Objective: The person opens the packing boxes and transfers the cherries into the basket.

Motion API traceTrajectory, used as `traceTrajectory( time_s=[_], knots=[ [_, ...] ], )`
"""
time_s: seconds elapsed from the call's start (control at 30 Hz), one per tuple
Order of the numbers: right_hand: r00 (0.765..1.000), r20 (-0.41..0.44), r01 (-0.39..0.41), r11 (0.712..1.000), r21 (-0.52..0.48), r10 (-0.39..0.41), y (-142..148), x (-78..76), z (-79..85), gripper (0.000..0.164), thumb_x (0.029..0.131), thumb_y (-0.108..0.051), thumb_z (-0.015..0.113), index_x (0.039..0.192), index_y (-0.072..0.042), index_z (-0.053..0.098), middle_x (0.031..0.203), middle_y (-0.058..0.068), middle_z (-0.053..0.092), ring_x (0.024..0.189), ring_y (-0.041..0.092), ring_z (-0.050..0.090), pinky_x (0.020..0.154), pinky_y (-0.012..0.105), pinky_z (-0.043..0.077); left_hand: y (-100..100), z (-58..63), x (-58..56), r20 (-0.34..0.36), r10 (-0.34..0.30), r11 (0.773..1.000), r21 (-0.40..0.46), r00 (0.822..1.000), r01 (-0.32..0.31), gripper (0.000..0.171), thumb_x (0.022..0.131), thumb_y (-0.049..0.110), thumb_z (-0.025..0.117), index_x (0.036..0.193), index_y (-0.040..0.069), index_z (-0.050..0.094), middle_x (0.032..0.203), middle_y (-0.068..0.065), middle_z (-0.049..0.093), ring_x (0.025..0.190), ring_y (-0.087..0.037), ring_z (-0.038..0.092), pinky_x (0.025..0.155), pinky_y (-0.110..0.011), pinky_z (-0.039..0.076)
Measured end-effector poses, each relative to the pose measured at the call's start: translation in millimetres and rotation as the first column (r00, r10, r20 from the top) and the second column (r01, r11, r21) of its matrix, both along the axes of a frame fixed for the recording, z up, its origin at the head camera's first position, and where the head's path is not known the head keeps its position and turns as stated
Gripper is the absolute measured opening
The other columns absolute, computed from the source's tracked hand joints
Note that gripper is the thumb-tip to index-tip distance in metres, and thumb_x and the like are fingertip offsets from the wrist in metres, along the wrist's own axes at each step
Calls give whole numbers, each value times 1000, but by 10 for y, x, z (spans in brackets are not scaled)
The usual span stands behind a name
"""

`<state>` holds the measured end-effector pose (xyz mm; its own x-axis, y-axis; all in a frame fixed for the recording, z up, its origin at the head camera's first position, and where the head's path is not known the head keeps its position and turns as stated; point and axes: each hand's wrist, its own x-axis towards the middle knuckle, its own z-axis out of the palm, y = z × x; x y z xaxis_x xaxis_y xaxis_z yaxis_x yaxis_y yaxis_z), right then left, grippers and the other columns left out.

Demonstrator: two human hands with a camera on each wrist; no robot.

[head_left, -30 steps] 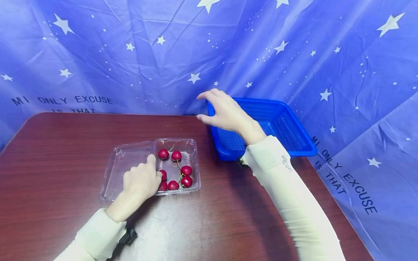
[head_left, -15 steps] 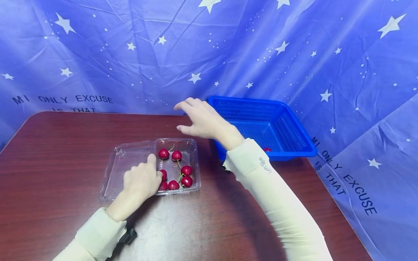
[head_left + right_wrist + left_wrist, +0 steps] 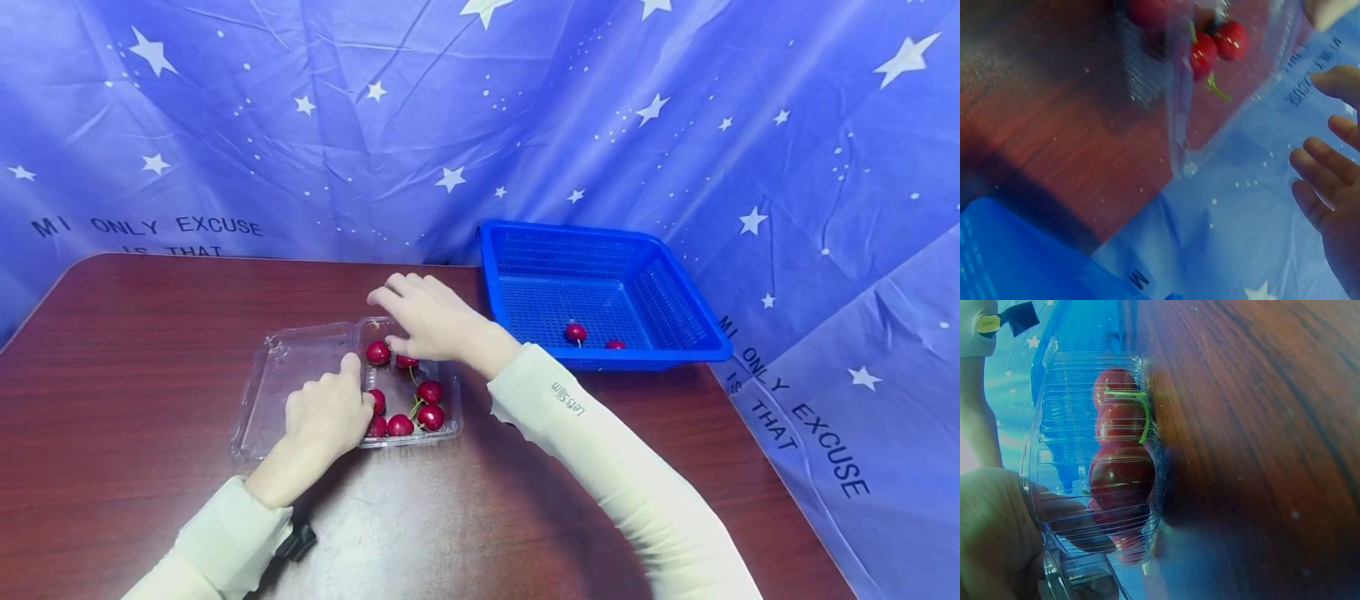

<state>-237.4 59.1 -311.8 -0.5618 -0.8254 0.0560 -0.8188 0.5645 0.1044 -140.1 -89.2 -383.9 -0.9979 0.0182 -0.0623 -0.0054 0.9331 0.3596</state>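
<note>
Cherries point(image 3: 431, 417) in two places: seven visible in the clear box point(image 3: 390, 387), two in the blue basket point(image 3: 652, 360), near its front wall. Step in hand, by the look of it: picking out one for the basket, pinch not yet made. Left grip point(image 3: 327, 412) clamped on the box along the hinge side, beside the lid point(image 3: 292, 367) laid open. Right grip point(image 3: 431, 321) over the back right of the box, fingers apart, nothing between them. Probably called for next: lowering to a cherry at the back, light pinch, lift clear of the rim. Box well inside the edges of the counter point(image 3: 135, 400), with open room in front. Likely room enough for a low arc across to the basket. Basket close to the right edge, curtain point(image 3: 337, 150) just behind; cannot tell whether any corner overhangs.
</note>
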Motion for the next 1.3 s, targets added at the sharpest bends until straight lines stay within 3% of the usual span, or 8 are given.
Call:
traceTrajectory(
  time_s=[0.33, 0.77, 0.97, 1.3],
  knots=[
    [999, 22, 22, 996, 86, -24, -84, 97, -162, 45, 86, -32, 65, 127, -14, 55, 115, 6, 61, 103, 22, 57, 89, 37, 48, 19, 10, 8, 9, -4, 1000, -11, 1000, 4, 30, 87, 25, 56, 100, -1, 45, 80, -29, 69, 70, -49, 65, 55, -56, 49],
    [991, 102, 72, 990, 125, -85, -195, 118, -404, 57, 86, -27, 66, 134, -6, 43, 120, 8, 61, 108, 23, 58, 93, 37, 50, 3, -6, 6, -21, 2, 1000, -6, 1000, -2, 29, 86, 24, 56, 98, 0, 46, 78, -29, 68, 68, -49, 64, 52, -56, 48],
    [992, 91, 72, 989, 130, -84, -181, 127, -474, 43, 87, -26, 65, 123, -8, 50, 118, 8, 62, 107, 24, 58, 93, 40, 50, 4, -1, 9, -26, 1, 1000, -2, 1000, -1, 29, 86, 24, 56, 97, 0, 45, 77, -29, 68, 68, -49, 64, 52, -56, 48],
    [996, 75, 40, 988, 151, -51, -165, 142, -548, 30, 91, -25, 62, 116, -10, 55, 117, 8, 60, 104, 24, 59, 91, 41, 51, 4, -2, 9, -10, 4, 1000, -2, 1000, -4, 29, 87, 25, 56, 98, 0, 45, 79, -29, 69, 70, -49, 64, 54, -56, 48]
  ],
)
